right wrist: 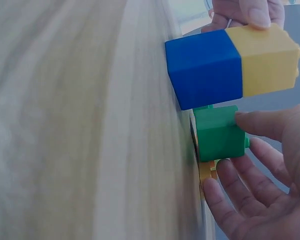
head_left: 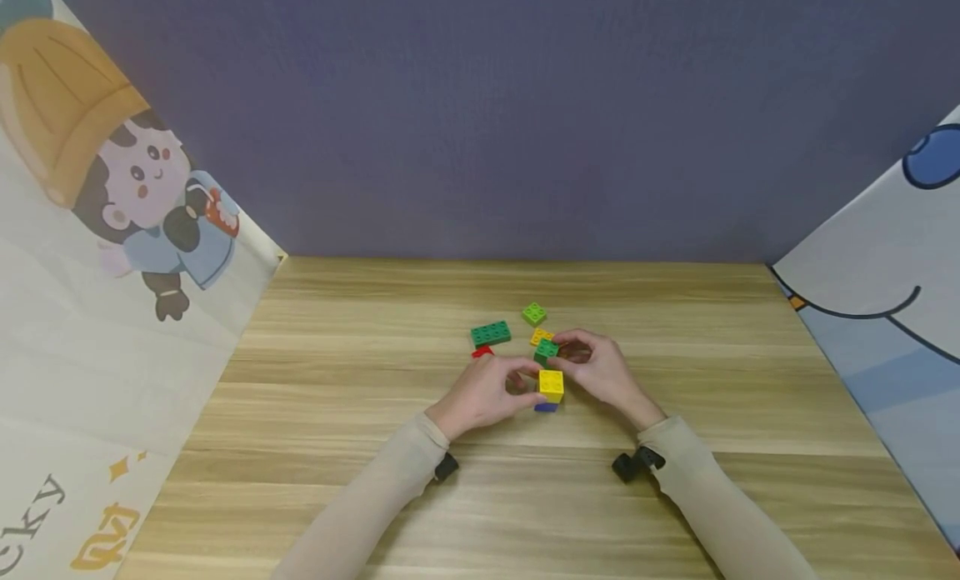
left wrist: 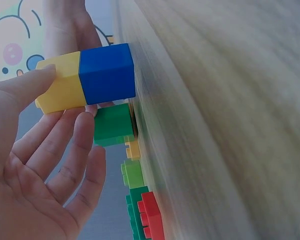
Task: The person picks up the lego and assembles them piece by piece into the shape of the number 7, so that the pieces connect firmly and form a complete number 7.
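In front of me, my left hand (head_left: 487, 392) pinches a yellow toy brick (head_left: 551, 384) between thumb and fingers. That brick sits on top of a blue brick (left wrist: 107, 74), and the pair stands upright, close over the tabletop. Just behind it, my right hand (head_left: 600, 367) holds a green brick (right wrist: 220, 135), its thumb on the near side and fingertips on the far side. The green brick is low, right at the table surface in both wrist views. Between the two hands the bricks are only a short distance apart.
Behind the hands lie a light green brick (head_left: 534, 314), a second yellow brick (head_left: 542, 337), a long dark green brick (head_left: 491, 333) and a red brick (head_left: 482, 352), partly hidden by my left hand. A dark blue panel (head_left: 525, 130) rises at the wooden table's (head_left: 337, 355) back edge.
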A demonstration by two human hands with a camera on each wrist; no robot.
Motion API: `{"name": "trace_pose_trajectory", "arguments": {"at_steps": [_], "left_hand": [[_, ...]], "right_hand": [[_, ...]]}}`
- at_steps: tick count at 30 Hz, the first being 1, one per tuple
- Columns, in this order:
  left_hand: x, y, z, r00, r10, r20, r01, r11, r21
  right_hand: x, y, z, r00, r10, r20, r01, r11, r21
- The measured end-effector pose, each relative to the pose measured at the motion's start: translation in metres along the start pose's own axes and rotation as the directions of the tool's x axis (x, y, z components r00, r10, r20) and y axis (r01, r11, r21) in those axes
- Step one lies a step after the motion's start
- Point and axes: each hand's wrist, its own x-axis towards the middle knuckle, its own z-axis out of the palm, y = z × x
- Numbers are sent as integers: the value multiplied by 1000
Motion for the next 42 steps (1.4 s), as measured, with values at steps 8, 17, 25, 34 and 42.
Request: {"name": "trace_pose_trajectory", "arguments": {"at_steps": [8,17,25,34,42], "left_hand": [[0,0,0,1000,3,2,-3,1000,-3],[0,0,1,1000,-1,1,1,1000,-4],[0,-1,1,1000,0,-2,0,1000,6],[-1,-1,2,1000,-2,-4,2,1000,3],[-1,-1,1,1000,3,-1,-3,1000,0]], "right_hand": [[-1,0,-2,1000,10,6,-10,999,33],[-4,-6,-7,999,45,21,-46,996,76],[-8,-12,-10,999,52,8,-52,996,78],[-14,-18,-12,999,26,-37,-23,997,68],[-18,-21,-14,997,-12,-71,17,997,76]]}}
